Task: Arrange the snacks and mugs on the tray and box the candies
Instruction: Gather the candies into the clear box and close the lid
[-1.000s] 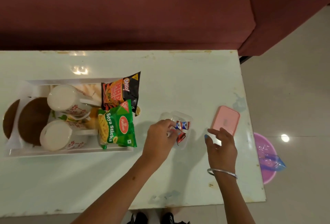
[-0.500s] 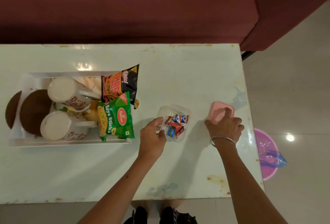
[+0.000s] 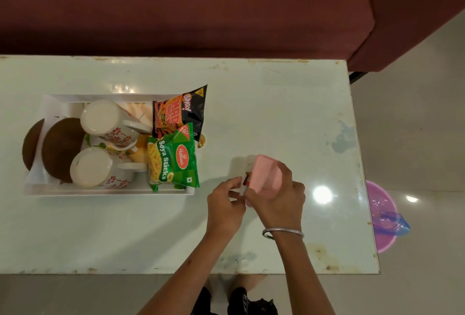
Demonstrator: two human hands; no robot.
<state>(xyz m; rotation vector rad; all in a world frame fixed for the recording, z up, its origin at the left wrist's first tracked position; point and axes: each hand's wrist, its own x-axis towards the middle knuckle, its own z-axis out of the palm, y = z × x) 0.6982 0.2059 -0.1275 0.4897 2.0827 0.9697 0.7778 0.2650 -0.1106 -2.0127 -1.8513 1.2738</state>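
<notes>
Under the right hand [image 3: 279,199], pink lid [image 3: 267,176] now carried over and pinched above the candy box [image 3: 247,181]; left hand [image 3: 226,204] steadying, grip unclear; boxing nearly done.

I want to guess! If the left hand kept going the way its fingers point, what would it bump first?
Probably the pink lid that the right hand holds. The left hand points right at it, almost touching, though depth is hard to judge.
</notes>
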